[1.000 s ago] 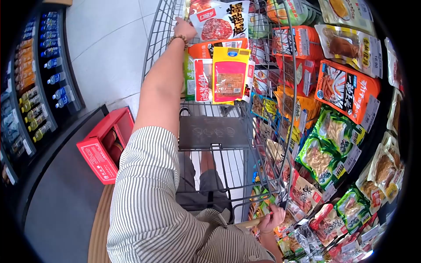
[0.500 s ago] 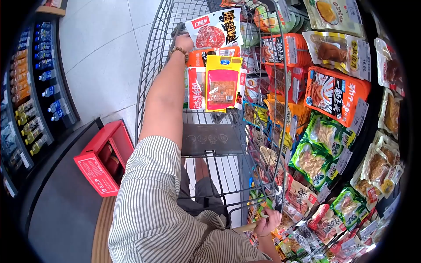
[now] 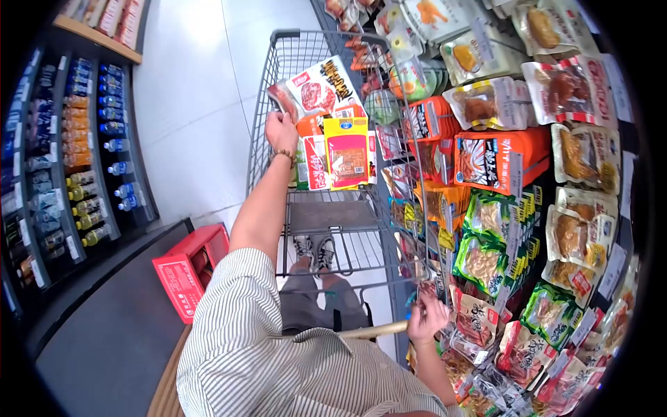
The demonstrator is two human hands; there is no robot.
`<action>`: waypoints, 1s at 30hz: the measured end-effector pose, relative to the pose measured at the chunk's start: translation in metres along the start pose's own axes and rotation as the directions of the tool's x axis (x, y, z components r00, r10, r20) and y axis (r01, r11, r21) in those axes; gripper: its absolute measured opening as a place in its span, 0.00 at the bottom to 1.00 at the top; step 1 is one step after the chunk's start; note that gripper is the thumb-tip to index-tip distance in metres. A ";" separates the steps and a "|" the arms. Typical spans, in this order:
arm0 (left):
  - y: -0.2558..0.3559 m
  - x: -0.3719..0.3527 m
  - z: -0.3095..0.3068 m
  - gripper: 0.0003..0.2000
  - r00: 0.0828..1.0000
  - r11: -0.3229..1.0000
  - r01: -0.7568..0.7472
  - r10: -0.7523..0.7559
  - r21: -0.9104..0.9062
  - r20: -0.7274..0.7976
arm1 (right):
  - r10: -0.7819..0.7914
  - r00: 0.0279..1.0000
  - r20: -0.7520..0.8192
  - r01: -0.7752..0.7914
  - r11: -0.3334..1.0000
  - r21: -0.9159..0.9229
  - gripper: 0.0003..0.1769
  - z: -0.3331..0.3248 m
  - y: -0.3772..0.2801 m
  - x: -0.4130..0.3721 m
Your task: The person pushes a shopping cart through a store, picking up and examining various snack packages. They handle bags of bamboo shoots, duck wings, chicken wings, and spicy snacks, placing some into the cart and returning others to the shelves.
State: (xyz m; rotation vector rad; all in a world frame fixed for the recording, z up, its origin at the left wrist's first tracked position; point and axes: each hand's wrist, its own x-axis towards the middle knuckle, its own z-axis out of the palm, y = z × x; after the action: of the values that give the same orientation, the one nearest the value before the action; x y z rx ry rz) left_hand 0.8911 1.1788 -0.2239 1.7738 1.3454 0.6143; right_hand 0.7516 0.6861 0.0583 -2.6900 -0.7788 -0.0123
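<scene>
My left hand (image 3: 281,131), with a beaded bracelet at its wrist, reaches into the wire shopping cart (image 3: 262,156). Its fingers are closed at the lower end of a brownish-pink food packet (image 3: 283,101). Beside that packet lies a white snack bag (image 3: 316,89) with a picture of red meat. Nearer to me are a yellow-and-pink snack packet (image 3: 347,154), a red-and-white packet (image 3: 316,163) and an orange packet (image 3: 310,126). My right hand (image 3: 428,320) is curled at the right end of the light-coloured cart handle (image 3: 374,331); part of its grip is hidden.
Close along the cart's right side runs a shelf of packaged foods, including orange packs (image 3: 486,160) and green packs (image 3: 483,264), with price tags. At left stand a drinks shelf (image 3: 59,160), a dark counter (image 3: 104,313) and a red box (image 3: 184,278). Pale floor tiles (image 3: 191,90) lie between.
The view has shifted, and the cart appears lower and farther right. My left hand has drawn back, and a brownish-pink packet now shows at its fingers. My right hand stays at the handle.
</scene>
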 end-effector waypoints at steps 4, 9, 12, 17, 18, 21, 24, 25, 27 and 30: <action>0.077 -0.004 -0.080 0.10 0.999 0.953 0.048 -0.041 -0.299 0.031 | -0.017 0.998 -0.064 0.018 1.000 0.020 0.15 0.005 -0.003 0.025; 0.125 0.004 -0.158 0.04 0.918 0.491 0.345 0.000 -0.800 0.396 | -0.047 0.981 -0.187 0.056 0.997 0.045 0.14 0.023 -0.007 0.065; 0.178 -0.021 -0.201 0.05 0.866 0.184 0.423 0.206 -0.887 0.455 | -0.030 0.973 -0.228 0.049 0.996 0.076 0.13 0.026 -0.021 0.094; 0.240 -0.074 -0.258 0.24 0.804 0.028 0.423 0.449 -0.906 0.389 | -0.072 0.963 -0.261 0.094 0.993 0.074 0.12 0.047 -0.029 0.132; 0.250 -0.083 -0.265 0.26 0.804 0.012 0.411 0.466 -0.912 0.369 | -0.086 0.956 -0.279 0.119 0.988 0.103 0.11 0.050 -0.033 0.148; 0.260 -0.098 -0.268 0.27 0.805 -0.057 0.402 0.497 -0.914 0.323 | -0.126 0.955 -0.270 0.181 0.965 0.189 0.11 0.056 -0.041 0.171; 0.265 -0.105 -0.256 0.28 0.807 -0.137 0.444 0.491 -0.886 0.328 | -0.165 0.954 -0.249 0.229 0.940 0.254 0.10 0.058 -0.051 0.204; 0.263 -0.104 -0.250 0.28 0.809 -0.177 0.468 0.480 -0.866 0.339 | -0.179 0.955 -0.236 0.239 0.935 0.260 0.10 0.059 -0.053 0.214; 0.261 -0.106 -0.245 0.28 0.796 -0.198 0.483 0.506 -0.853 0.334 | -0.217 0.952 -0.217 0.268 0.932 0.242 0.11 0.067 -0.053 0.233; 0.266 -0.105 -0.242 0.29 0.783 -0.140 0.469 0.524 -0.872 0.336 | -0.245 0.948 -0.204 0.285 0.937 0.202 0.14 0.076 -0.056 0.266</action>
State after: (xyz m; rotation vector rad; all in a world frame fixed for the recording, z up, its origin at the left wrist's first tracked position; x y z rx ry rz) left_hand 0.8177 1.1260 0.1398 0.3820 -0.0641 0.6538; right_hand 0.9422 0.8931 0.0315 -2.3126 -1.0147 -0.2106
